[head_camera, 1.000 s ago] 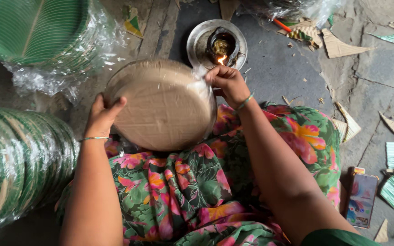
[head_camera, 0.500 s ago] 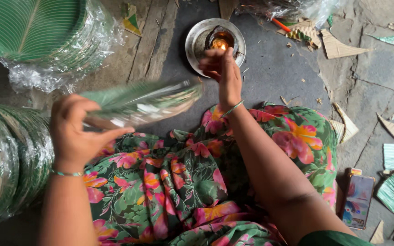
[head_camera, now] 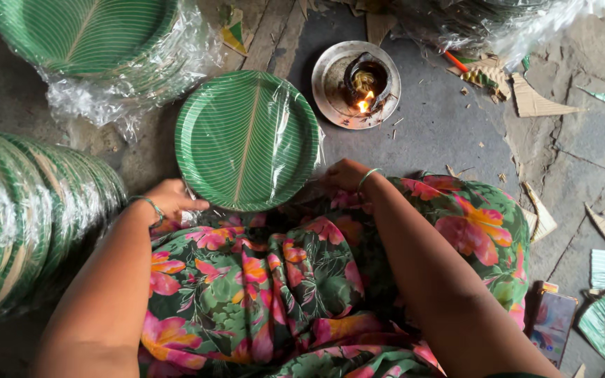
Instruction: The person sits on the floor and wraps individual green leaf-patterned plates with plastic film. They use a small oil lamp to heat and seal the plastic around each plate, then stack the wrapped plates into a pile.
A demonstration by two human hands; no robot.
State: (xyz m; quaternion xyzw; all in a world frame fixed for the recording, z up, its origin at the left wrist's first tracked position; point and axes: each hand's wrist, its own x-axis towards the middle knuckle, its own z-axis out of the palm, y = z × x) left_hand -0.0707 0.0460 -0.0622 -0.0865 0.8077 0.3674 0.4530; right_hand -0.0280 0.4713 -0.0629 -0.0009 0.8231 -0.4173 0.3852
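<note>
On her lap, both hands (head_camera: 173, 199) (head_camera: 344, 175) hold a green wrapped plate stack (head_camera: 246, 140).

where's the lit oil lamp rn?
Head view, upper centre: the lit oil lamp sits in a round metal dish on the floor, just right of the wrapped green plate stack, beyond the right hand.

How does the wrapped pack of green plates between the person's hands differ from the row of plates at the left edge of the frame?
The wrapped pack lies flat, its striped green face up; the row of plates stands on edge, showing mostly rims. The pack is a thin bundle, the row a long one with many more plates. The left hand and right hand touch the pack; neither touches the row. Both hold green leaf-patterned round plates under clear plastic film.
</note>
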